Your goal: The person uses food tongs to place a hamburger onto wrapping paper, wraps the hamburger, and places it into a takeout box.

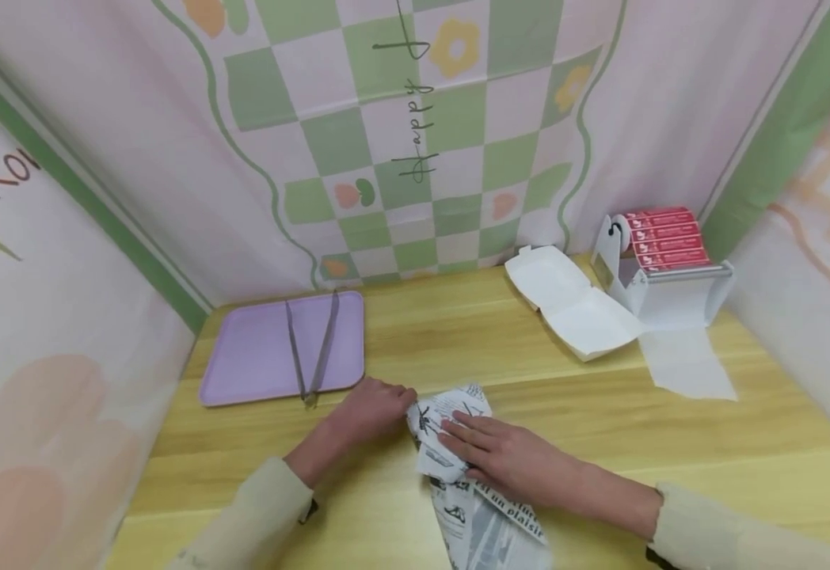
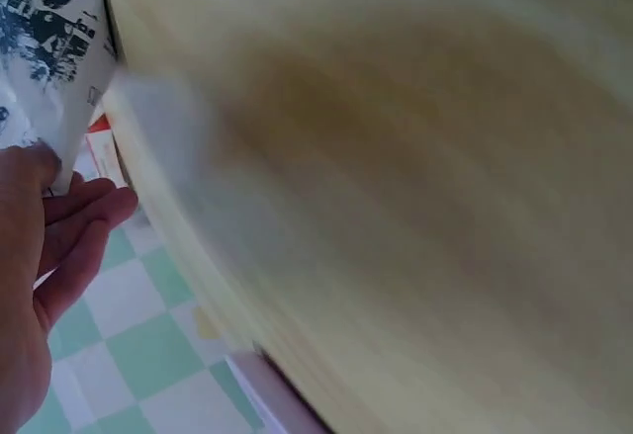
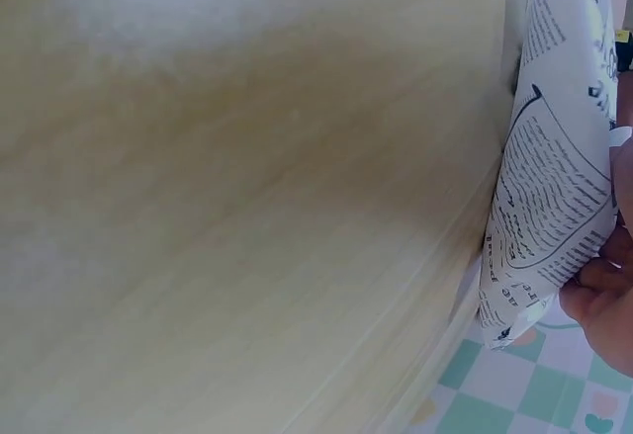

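A folded sheet of newsprint-patterned paper (image 1: 451,507) lies on the wooden table in front of me, its upper part folded over on itself. My left hand (image 1: 375,408) is at its upper left corner; the left wrist view shows the thumb and fingers of that hand (image 2: 30,276) pinching the paper's tip (image 2: 59,88). My right hand (image 1: 515,463) lies on the folded part with fingers fairly straight, pressing it from the right. In the right wrist view, the printed paper (image 3: 554,187) bulges beside the right hand (image 3: 605,305), its fingertips partly hidden.
Metal tongs (image 1: 324,348) lie across a purple tray (image 1: 244,364) at the left. Toward the back right are an opened white takeaway box (image 1: 589,321) and a dispenser (image 1: 682,297) with a roll of red stickers (image 1: 671,237). Patterned cloth (image 1: 401,142) hangs behind the table.
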### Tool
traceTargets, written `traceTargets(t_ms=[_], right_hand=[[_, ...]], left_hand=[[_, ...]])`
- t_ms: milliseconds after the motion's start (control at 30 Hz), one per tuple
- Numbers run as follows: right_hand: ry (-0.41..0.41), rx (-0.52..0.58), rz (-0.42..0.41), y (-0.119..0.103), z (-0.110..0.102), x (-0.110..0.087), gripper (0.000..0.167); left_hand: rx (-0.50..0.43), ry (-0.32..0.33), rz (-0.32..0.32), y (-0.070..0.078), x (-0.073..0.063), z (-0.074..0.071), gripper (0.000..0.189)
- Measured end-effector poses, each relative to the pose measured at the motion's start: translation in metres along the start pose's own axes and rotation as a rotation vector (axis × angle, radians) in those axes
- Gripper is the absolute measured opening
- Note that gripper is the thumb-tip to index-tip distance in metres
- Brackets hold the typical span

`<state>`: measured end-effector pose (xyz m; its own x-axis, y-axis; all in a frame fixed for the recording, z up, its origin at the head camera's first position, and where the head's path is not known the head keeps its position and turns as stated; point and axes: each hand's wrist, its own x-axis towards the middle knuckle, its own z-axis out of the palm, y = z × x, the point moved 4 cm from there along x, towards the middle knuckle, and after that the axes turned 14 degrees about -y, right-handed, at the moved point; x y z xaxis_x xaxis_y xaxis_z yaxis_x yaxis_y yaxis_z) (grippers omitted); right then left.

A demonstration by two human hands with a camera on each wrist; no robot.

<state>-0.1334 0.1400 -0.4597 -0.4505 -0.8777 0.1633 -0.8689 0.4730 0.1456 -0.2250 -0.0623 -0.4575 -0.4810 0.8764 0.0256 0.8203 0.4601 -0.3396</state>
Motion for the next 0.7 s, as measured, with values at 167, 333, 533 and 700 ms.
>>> traceTargets(t_ms=[167,333,533,700], right_hand=[[0.029,0.008,-0.001,-0.002,-0.001,0.002,0.045],[0.039,0.023,-0.007,-0.003,-0.002,0.004,0.043],[0.024,0.042,-0.003,-0.003,-0.001,0.007,0.043],[0.020,0.042,-0.010,-0.002,-0.001,0.008,0.042]], left_hand=[[0.060,0.007,0.004,-0.005,-0.008,0.001,0.006],[-0.015,-0.001,0.046,-0.011,-0.015,0.002,0.010],[-0.433,-0.138,0.037,-0.023,-0.018,0.013,0.020],[-0.648,-0.170,-0.014,-0.025,-0.017,0.017,0.027]])
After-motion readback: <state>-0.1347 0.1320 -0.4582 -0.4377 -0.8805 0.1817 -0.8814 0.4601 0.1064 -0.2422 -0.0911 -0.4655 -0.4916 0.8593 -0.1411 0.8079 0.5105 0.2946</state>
